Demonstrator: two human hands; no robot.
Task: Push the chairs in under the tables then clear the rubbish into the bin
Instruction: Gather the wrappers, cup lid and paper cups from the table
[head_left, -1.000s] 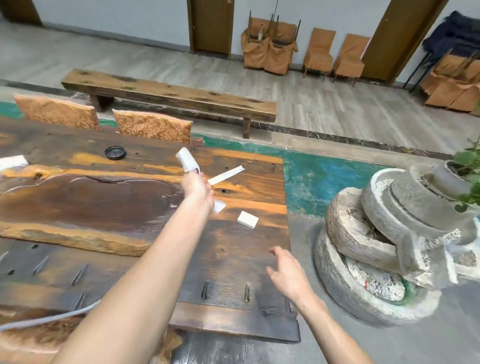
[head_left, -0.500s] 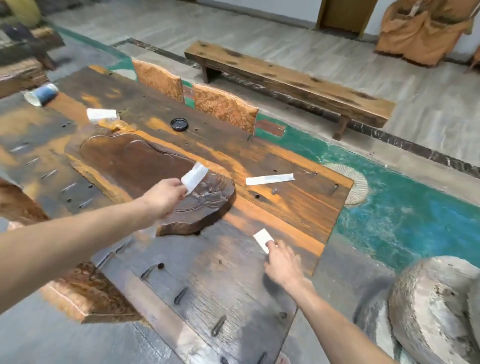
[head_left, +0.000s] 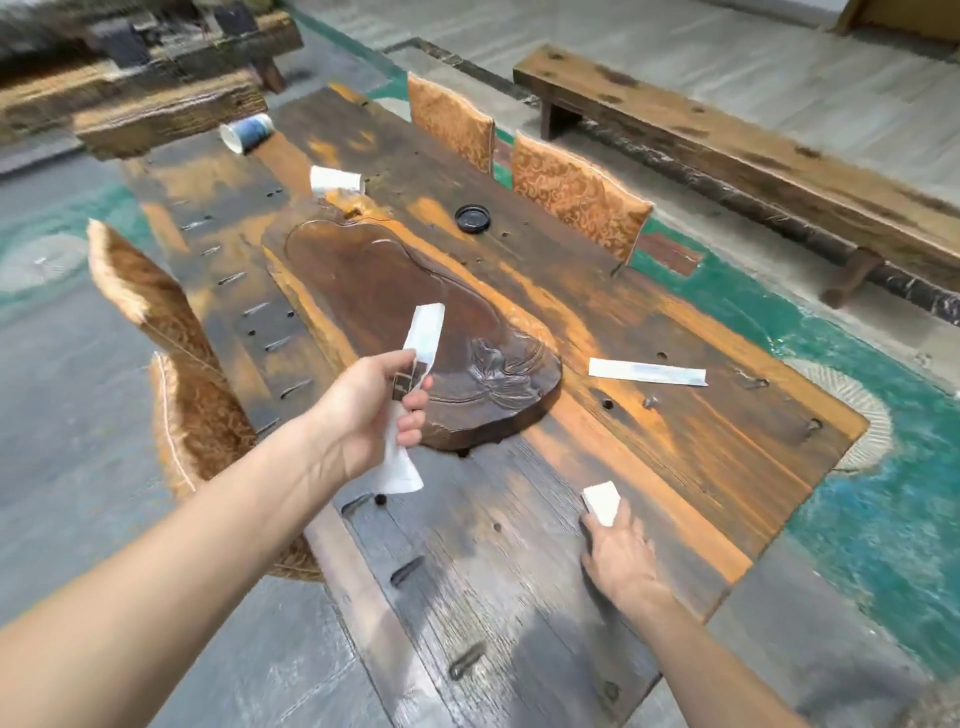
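My left hand (head_left: 374, 410) is shut on white paper wrappers (head_left: 423, 338) above the near end of the dark wooden table (head_left: 701, 441). On the table's near right, my right hand (head_left: 621, 556) lies flat with its fingertips touching a small white folded paper (head_left: 602, 501). A long white paper strip (head_left: 647, 371) lies further right. A white crumpled paper (head_left: 335, 181), a tipped blue-and-white paper cup (head_left: 247, 132) and a black round lid (head_left: 472, 218) lie toward the far end. Two patterned orange chairs (head_left: 579, 200) stand against the table's far side, and another chair (head_left: 171, 353) stands at its left.
A carved dark wood tea tray (head_left: 405, 312) rests on the table's middle. A long wooden bench (head_left: 727, 156) runs along the right beyond a teal floor strip (head_left: 883, 467). More rough timber furniture (head_left: 130, 88) stands at the top left. No bin is in view.
The view has swung left and down along the table. My right hand has reached onto the small white paper. My left hand holds its wrappers lower and nearer.
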